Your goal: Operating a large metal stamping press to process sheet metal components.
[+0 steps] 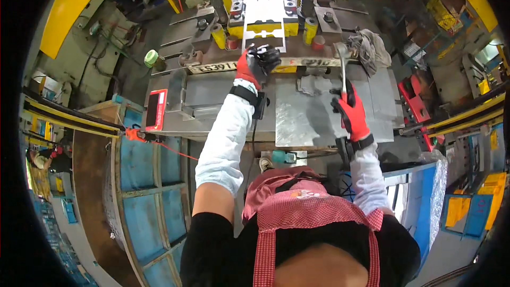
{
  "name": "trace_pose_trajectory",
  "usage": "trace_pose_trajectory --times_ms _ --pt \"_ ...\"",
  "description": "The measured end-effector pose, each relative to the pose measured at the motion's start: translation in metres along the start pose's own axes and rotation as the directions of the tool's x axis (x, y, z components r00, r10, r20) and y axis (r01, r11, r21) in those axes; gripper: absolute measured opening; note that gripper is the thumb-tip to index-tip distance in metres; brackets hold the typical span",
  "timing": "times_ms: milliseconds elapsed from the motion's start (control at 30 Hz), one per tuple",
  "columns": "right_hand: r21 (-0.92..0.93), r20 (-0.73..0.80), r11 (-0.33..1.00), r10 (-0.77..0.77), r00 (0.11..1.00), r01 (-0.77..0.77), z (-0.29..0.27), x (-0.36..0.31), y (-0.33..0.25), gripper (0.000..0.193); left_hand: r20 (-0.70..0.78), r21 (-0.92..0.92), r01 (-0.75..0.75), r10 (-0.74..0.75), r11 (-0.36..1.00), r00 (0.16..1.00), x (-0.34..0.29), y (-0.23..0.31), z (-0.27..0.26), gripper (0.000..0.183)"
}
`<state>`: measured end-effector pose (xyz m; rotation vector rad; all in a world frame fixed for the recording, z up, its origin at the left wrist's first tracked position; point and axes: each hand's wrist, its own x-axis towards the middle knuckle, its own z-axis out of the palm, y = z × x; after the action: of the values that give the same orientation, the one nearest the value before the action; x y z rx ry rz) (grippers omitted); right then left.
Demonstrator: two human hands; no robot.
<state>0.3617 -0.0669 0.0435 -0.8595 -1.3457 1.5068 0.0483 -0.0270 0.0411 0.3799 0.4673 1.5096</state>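
My left hand [257, 65], in a red and black glove, is at the near end of a pale metal sheet with cutouts [264, 27] lying in the press die. Its fingers are curled; what they hold, if anything, is hidden. Gripped in my right hand [351, 112], gloved the same way, is a hammer [344, 72] with a metal shaft. Its head points away from me, beside a grey rag [372, 50]. Beneath and left of the right hand lies a flat metal sheet [297, 122], with small stacked metal pieces [313, 85] at its far edge.
Yellow and dark guide posts [310, 31] flank the die. A red-framed box [156, 110] sits at the table's left, and a green-lidded jar [152, 58] stands farther left. Red metal parts [414, 98] are at the right. A blue-panelled frame [139, 165] stands near left.
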Motion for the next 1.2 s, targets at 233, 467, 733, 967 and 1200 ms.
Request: trace_pose_trajectory --times_ms 233,467,733,967,1200 --pt "-0.342 0.251 0.936 0.170 0.953 -0.077 0.099 0.172 -0.055 0.036 -0.042 0.044 0.100 -0.098 0.994 0.994 -0.004 0.018 -0.031 0.053" --pt "-0.458 0.632 0.605 -0.294 0.718 0.651 0.078 0.271 -0.032 0.021 -0.020 0.037 -0.028 0.028 0.999 0.999 0.016 -0.008 -0.010 0.037" --pt "0.124 0.119 0.987 0.085 0.989 -0.099 0.029 0.054 -0.032 0.046 0.064 0.127 -0.077 0.069 0.989 0.996 -0.013 0.005 -0.029 0.037" --pt "-0.025 0.089 0.929 0.369 0.925 -0.368 -0.054 -0.015 0.050 0.048 0.275 0.780 -0.380 0.273 0.497 0.922 -0.056 0.008 -0.050 0.030" --pt "0.003 -0.172 0.910 0.408 0.897 -0.413 -0.044 -0.005 0.076 0.038 0.514 0.855 -0.368 0.495 -0.366 0.701 -0.228 0.011 -0.089 0.014"
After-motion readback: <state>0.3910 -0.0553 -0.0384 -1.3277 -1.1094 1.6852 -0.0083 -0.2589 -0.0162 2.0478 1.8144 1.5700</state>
